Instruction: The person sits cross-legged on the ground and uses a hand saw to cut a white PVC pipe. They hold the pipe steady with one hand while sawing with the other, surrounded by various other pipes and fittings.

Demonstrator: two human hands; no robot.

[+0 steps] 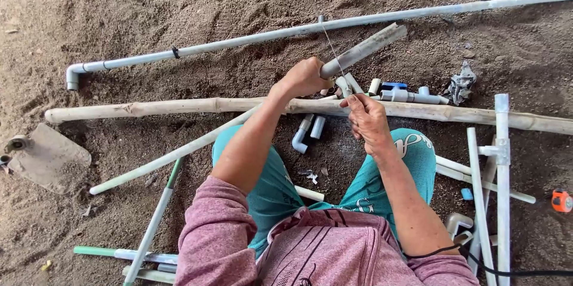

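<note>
Here the left hand (305, 76) is clamping a short grey pipe piece (364, 49), fist pressed shut around its near end, while the right hand (367, 118) is pinching a thin saw blade (332, 44) crossing the pipe just beyond that grip. The pipe is pointing up and right, away from the person, above the bamboo pole (179, 107). Unsupported, it may be twisting, letting the blade skid toward the knuckles.

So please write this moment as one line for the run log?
left hand: grips grey pipe, raised | right hand: holds thin saw blade across pipe | below: bamboo pole, pipe fittings, sandy ground
</note>
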